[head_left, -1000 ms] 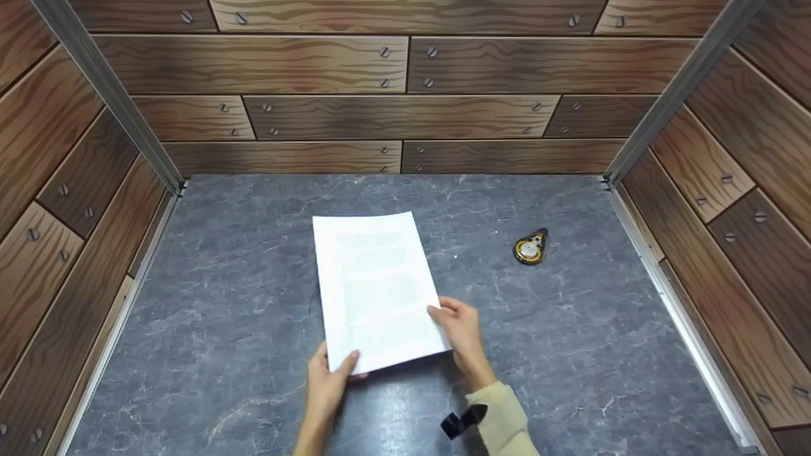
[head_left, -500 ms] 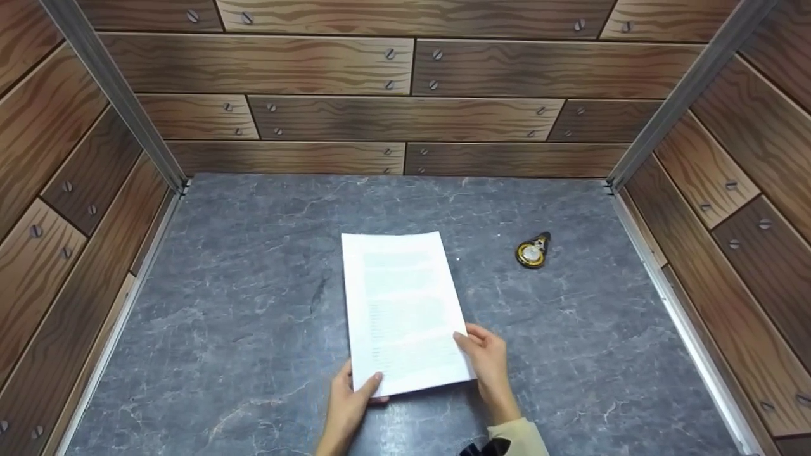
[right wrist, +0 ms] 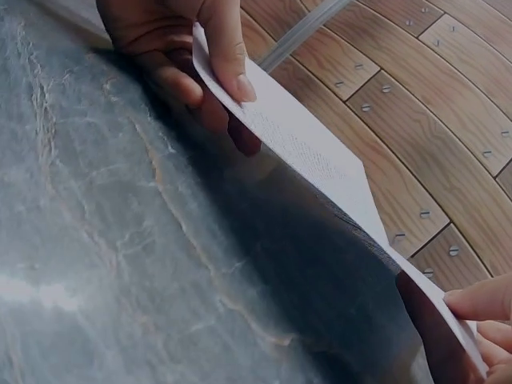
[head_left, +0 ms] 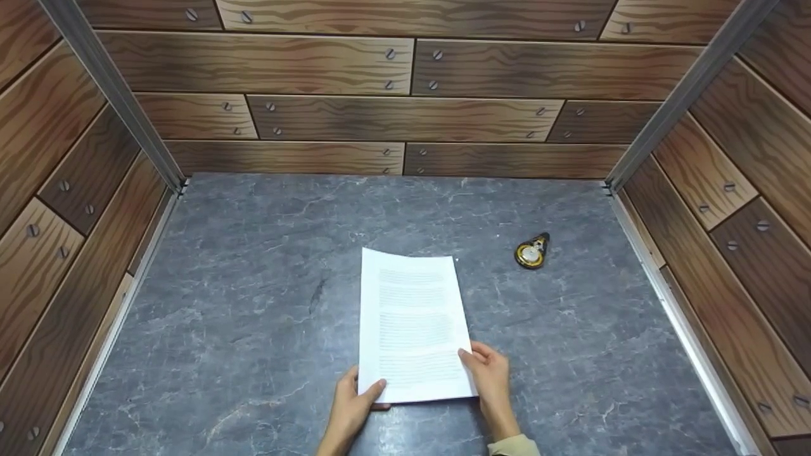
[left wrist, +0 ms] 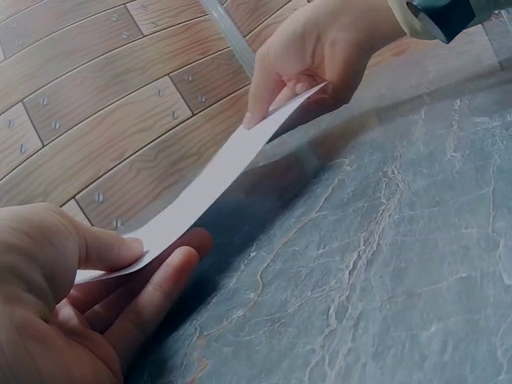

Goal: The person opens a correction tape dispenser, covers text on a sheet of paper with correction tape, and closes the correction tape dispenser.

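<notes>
A thin stack of printed paper (head_left: 415,329) is held between both hands, raised off the grey marbled surface. My left hand (head_left: 350,405) pinches its lower left corner, thumb on top and fingers beneath. At the lower right edge, my right hand (head_left: 494,380) grips the stack the same way. In the left wrist view the paper (left wrist: 212,176) sags in a curve between the hands. The right wrist view shows layered sheet edges on the paper (right wrist: 312,152), with shadow below it.
A small teardrop-shaped black and yellow object with a pale disc (head_left: 531,252) lies on the marbled surface (head_left: 241,285) to the right. Wood-patterned panels (head_left: 329,117) wall the back and both sides, with metal posts (head_left: 114,95) at the corners.
Both hands have drawn the paper stack toward the person and to the right. It has turned straighter, and its far edge now bends. The teardrop-shaped object stays put.
</notes>
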Available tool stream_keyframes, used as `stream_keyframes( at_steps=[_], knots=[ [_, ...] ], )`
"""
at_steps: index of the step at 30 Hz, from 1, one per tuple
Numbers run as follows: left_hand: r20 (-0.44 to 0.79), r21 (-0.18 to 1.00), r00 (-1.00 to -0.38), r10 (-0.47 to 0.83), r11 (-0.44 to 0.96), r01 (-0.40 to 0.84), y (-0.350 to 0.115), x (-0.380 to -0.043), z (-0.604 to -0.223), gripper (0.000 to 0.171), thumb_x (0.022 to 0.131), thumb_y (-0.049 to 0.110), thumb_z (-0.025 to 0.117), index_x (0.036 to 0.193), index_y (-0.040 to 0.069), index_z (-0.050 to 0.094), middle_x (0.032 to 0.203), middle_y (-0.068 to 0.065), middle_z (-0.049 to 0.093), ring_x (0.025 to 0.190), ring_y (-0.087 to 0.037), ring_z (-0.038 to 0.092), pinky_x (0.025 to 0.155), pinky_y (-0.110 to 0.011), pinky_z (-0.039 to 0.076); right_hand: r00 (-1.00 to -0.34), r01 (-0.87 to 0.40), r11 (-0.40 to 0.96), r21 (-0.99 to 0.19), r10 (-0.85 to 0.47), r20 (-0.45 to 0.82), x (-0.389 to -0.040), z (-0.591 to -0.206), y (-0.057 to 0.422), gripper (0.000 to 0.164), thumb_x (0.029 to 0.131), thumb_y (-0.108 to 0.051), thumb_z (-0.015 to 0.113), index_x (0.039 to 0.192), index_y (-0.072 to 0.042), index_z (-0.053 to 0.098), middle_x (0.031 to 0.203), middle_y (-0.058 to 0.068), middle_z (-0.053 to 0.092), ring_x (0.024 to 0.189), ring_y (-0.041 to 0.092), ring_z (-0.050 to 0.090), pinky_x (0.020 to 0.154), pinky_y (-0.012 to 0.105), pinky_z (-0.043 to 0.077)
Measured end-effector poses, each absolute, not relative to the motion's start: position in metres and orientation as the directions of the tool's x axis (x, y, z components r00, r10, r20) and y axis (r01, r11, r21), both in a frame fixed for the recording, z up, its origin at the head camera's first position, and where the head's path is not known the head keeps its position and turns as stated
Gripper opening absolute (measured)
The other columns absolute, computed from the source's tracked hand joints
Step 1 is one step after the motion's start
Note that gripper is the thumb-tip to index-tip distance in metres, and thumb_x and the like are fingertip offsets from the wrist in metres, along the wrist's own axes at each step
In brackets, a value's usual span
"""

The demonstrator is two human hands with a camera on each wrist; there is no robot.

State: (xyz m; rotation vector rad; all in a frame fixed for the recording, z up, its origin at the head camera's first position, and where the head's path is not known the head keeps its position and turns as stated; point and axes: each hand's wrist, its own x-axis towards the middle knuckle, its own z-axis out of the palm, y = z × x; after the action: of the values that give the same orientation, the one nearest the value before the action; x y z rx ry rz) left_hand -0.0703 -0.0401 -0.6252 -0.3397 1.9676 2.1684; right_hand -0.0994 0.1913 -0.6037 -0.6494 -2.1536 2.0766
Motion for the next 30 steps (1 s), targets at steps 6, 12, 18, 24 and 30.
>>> stream_keyframes(
  at_steps=[6,12,18,24,30],
  knots=[
    [-0.259,0.965,-0.966,-0.006,-0.048,-0.258,-0.044,-0.070,-0.625,0.039,0.091,-0.005,0.062,0.125,-0.017,0.047,0.084,-0.020,0.071,0.058,-0.028,0.071,0.051,-0.037,0.058,-0.895,0.252,0.029,-0.967,0.387,-0.222,-0.102,-0.612,0.188,0.030,0.089,0.002,0.069,0.113,0.017,0.064,0.092,0.021,0.072,0.071,0.017,0.069,0.059,0.025,0.054],
    [-0.090,0.897,-0.984,-0.154,0.417,-0.147,-0.045,-0.068,-0.622,0.043,0.086,0.003,0.073,0.124,-0.008,0.059,0.059,0.002,0.059,0.040,-0.006,0.051,0.038,-0.025,0.043,-0.891,0.243,0.142,-0.960,0.424,-0.163,-0.105,-0.622,0.190,0.025,0.088,0.001,0.069,0.109,0.015,0.067,0.090,0.020,0.073,0.070,0.017,0.068,0.058,0.023,0.053],
    [0.269,0.551,-0.962,-0.054,0.827,0.108,-0.050,-0.065,-0.630,0.048,0.075,0.016,0.086,0.119,0.008,0.069,0.085,0.002,0.057,0.069,-0.012,0.052,0.057,-0.029,0.045,-0.904,0.193,0.220,-0.956,0.419,-0.086,-0.106,-0.625,0.192,0.022,0.089,-0.001,0.069,0.107,0.012,0.069,0.088,0.019,0.072,0.069,0.021,0.068,0.057,0.025,0.053],
    [0.323,0.416,-0.931,0.169,0.858,0.301,-0.062,-0.064,-0.646,0.045,0.086,0.027,0.077,0.129,0.018,0.066,0.138,-0.015,0.053,0.128,-0.043,0.044,0.094,-0.056,0.040,-0.902,0.167,0.318,-0.933,0.432,-0.014,-0.107,-0.628,0.190,0.020,0.089,-0.002,0.070,0.106,0.009,0.071,0.081,0.014,0.071,0.066,0.018,0.065,0.056,0.024,0.051],
    [0.308,0.375,-0.928,0.211,0.869,0.323,-0.067,-0.063,-0.656,0.041,0.097,0.032,0.062,0.137,0.026,0.062,0.152,-0.013,0.043,0.141,-0.047,0.030,0.103,-0.066,0.028,-0.905,0.161,0.391,-0.906,0.426,0.023,-0.109,-0.629,0.188,0.017,0.087,-0.003,0.072,0.102,0.005,0.072,0.073,0.006,0.066,0.060,0.014,0.058,0.054,0.023,0.046]
  ],
)
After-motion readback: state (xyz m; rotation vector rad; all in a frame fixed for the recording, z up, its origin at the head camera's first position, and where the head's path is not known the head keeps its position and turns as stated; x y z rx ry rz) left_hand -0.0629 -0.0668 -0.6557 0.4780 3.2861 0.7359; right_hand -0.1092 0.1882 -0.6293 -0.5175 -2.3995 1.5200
